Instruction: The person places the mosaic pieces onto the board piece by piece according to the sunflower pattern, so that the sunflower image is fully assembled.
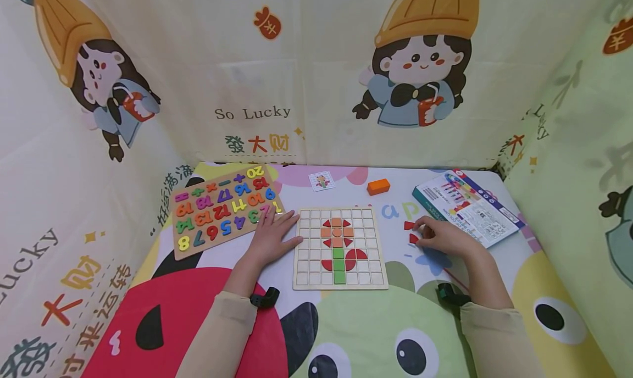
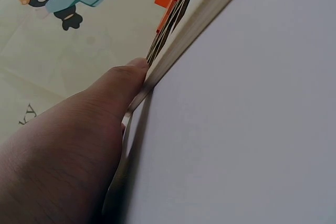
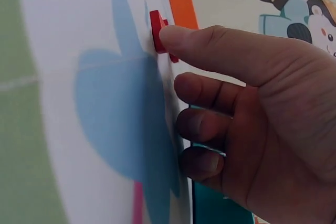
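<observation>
A wooden grid board (image 1: pixel 306 268) lies mid-table, bearing a flower of orange squares, red pieces and a green stem (image 1: pixel 338 265). My left hand (image 1: pixel 269 240) is spread flat at its left side, thumb touching the edge; the other fingertips reach the number puzzle (image 1: pixel 198 249). In the left wrist view, the thumb (image 2: pixel 118 82) presses the board's side (image 2: pixel 184 32). Right of the board, my right hand (image 1: pixel 440 236) has thumb and forefinger at two small red pieces (image 1: pixel 408 225). The right wrist view shows the thumb tip against one red piece (image 3: pixel 155 30); the forefinger is hidden behind it.
A small flower picture card (image 1: pixel 322 181) lies behind the board. An orange block (image 1: pixel 378 187) sits to its back right. Beyond my right hand is a flat printed box (image 1: pixel 467 207). A patterned cloth wall (image 1: pixel 316 81) rises behind the table.
</observation>
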`<move>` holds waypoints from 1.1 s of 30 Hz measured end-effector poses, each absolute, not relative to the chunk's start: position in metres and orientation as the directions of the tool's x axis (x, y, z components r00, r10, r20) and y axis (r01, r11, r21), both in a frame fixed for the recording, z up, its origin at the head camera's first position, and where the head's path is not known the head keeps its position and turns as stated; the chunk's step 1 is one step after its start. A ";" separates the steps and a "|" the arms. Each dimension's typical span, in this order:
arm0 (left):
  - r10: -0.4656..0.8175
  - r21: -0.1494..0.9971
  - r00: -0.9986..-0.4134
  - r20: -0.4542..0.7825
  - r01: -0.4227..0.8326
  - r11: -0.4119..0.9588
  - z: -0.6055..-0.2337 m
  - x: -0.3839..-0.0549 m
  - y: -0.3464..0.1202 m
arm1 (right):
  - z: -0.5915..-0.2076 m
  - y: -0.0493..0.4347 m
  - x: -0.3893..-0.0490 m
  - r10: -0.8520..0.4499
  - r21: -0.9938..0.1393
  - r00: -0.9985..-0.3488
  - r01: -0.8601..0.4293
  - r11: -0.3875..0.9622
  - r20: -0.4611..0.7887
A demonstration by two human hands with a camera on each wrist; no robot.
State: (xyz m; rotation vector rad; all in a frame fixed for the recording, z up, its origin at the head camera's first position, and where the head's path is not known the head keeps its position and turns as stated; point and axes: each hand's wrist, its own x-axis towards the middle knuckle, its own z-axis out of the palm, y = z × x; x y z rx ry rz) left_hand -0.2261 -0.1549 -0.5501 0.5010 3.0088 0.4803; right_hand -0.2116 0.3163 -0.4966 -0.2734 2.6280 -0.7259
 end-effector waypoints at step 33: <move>0.326 0.319 -0.945 0.014 0.313 0.895 -0.545 -0.222 -0.154 | -0.504 0.300 -0.215 -0.288 -0.510 -0.920 -0.120 0.852 -0.264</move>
